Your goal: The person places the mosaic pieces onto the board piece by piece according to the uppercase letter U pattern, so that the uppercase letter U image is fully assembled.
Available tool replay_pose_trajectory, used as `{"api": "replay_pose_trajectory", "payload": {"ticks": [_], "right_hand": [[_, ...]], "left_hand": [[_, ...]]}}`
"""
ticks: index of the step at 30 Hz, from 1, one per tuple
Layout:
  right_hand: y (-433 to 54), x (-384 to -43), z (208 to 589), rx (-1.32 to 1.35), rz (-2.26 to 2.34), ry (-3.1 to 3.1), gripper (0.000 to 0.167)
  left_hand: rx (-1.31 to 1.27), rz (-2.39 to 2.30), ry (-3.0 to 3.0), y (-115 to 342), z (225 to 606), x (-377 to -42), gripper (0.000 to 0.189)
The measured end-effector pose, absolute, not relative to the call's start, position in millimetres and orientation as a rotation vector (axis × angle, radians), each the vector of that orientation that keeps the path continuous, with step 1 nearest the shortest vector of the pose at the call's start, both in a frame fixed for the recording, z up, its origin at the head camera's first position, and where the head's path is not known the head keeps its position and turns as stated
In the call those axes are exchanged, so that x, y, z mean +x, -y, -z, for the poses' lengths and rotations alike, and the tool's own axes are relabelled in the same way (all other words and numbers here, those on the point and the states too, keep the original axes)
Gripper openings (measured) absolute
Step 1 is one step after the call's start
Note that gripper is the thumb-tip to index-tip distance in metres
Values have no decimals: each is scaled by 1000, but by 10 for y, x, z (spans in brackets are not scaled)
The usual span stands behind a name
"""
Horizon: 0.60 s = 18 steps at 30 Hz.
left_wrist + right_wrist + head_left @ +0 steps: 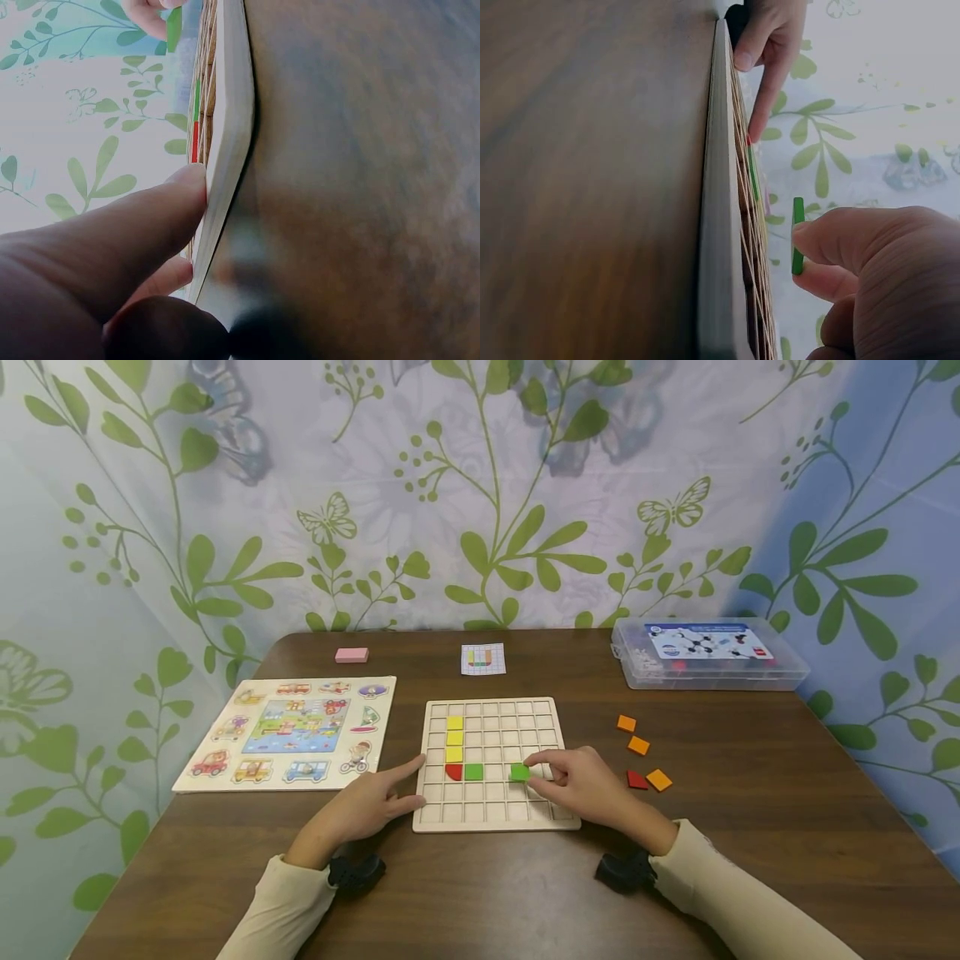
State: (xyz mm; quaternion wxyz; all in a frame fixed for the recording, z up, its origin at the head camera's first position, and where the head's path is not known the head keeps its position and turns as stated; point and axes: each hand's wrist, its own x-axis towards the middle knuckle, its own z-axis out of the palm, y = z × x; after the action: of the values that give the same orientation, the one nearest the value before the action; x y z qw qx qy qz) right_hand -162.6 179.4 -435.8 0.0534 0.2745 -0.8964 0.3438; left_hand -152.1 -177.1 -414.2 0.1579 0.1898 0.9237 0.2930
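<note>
A pale wooden grid board lies in front of me. Three yellow squares form a column in its cells, with a red quarter-round piece below them and a green square beside the red one. My right hand pinches a second green square between thumb and fingers; the right wrist view shows this green square held on edge, raised over the board. My left hand rests at the board's left edge, its thumb and index fingertips touching the rim.
Right of the board lie orange squares and another red piece. Behind it is a small pattern card. A picture puzzle and a pink block sit left; a clear plastic case stands at the back right.
</note>
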Motion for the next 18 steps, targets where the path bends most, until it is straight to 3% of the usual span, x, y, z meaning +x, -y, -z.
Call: {"api": "replay_pose_trajectory", "payload": {"ticks": [18], "right_hand": [[-1521,-1755,4378,873,-961,2771,22]], "left_hand": [[535,-814,-2650,1775,4158,-1527,68]]}}
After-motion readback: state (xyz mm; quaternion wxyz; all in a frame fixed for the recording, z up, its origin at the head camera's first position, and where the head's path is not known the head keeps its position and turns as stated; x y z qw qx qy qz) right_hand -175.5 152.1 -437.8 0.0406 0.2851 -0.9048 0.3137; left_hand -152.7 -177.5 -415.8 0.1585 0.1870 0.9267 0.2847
